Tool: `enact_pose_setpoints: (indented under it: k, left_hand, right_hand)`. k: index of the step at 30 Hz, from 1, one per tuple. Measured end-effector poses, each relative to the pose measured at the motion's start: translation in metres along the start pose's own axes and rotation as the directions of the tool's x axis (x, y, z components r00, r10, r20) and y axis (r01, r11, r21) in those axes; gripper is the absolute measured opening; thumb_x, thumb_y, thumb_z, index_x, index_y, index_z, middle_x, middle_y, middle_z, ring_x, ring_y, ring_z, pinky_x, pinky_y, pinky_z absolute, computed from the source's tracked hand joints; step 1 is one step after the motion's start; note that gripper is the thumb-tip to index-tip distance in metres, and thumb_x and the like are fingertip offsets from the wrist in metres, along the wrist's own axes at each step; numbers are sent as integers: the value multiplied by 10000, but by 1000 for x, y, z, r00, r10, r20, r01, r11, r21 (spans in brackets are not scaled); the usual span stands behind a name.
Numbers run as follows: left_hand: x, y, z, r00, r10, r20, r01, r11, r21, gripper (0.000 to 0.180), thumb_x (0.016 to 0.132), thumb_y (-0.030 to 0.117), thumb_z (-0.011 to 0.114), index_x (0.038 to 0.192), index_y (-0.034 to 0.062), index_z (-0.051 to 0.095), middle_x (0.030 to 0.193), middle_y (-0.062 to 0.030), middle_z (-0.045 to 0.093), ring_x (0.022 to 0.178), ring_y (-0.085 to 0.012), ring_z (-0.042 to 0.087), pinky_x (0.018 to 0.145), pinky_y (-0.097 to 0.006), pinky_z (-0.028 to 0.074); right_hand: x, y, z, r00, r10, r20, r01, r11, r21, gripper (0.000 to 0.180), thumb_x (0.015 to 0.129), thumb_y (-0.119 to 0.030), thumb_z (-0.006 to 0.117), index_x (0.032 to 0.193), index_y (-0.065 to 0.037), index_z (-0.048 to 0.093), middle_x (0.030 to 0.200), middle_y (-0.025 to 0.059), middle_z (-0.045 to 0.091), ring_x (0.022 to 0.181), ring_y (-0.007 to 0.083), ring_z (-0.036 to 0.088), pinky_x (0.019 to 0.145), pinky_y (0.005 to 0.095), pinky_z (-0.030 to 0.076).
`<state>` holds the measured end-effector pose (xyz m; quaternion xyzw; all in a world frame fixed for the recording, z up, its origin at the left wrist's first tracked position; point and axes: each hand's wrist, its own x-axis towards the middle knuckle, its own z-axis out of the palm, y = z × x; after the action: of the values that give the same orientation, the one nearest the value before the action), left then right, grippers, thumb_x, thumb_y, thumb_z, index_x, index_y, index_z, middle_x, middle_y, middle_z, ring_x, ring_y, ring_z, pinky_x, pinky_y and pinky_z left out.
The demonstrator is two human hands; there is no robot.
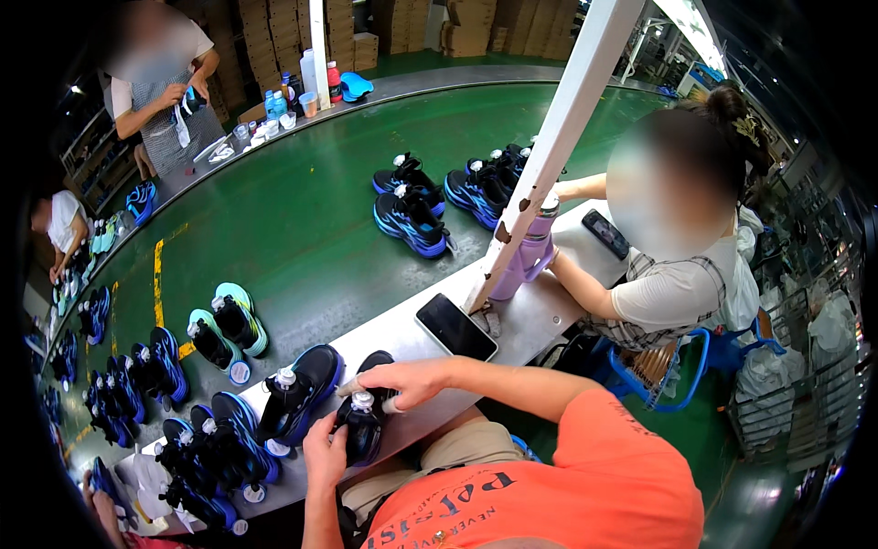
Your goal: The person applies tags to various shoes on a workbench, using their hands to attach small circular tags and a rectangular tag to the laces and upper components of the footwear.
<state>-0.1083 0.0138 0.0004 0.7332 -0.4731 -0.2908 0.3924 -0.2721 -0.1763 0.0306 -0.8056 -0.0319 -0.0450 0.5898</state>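
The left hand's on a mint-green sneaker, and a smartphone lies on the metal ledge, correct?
Wrong colour: the head view shows the left hand on a black sneaker, not mint-green. A smartphone does lie on the metal ledge.

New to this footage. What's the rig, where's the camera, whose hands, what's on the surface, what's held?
No machine here: a person in an orange T-shirt works bare-handed. The only picture comes from the left one of two fisheye cameras worn on that person's head, looking down, so straight edges bend toward the rim. Picture left is the wearer's left.

The left hand and right hand hold a dark sneaker with pale stuffing at its opening. Near them runs a silver metal ledge, carrying a black-screened phone and more dark sneakers. Beyond it, a wide green surface holds a mint-green pair of shoes and several black-and-blue sneakers. At right, a co-worker in a light top has hands by a lavender bottle.
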Motion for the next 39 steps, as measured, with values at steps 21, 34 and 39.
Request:
enact_pose_setpoints:
  k: [21,34,39]
  left_hand:
    - [5,36,-5,942,-232,243,272,951,-146,200,866,158,614,834,-32,670,641,-45,637,565,-72,527,540,-244,419]
    - [-1,36,10,858,-323,399,465,820,-335,215,901,176,543,925,-1,664,609,-123,657,364,-20,308,366,-199,197]
    - [-1,32,7,846,-338,411,485,809,-332,229,906,184,536,922,-8,661,607,-130,655,363,-23,324,366,-199,200]
  right_hand:
    - [7,-23,12,979,163,-119,-190,944,-268,373,722,-126,721,1071,-120,589,873,100,533,790,294,580,671,402,474]
    - [-4,-3,32,935,49,-352,-152,950,-272,242,773,-141,665,994,-70,596,820,126,566,780,315,587,679,384,464]
    - [1,-23,26,947,159,-279,-242,924,-297,269,796,-146,658,1048,-70,602,859,137,607,843,325,605,710,392,470]
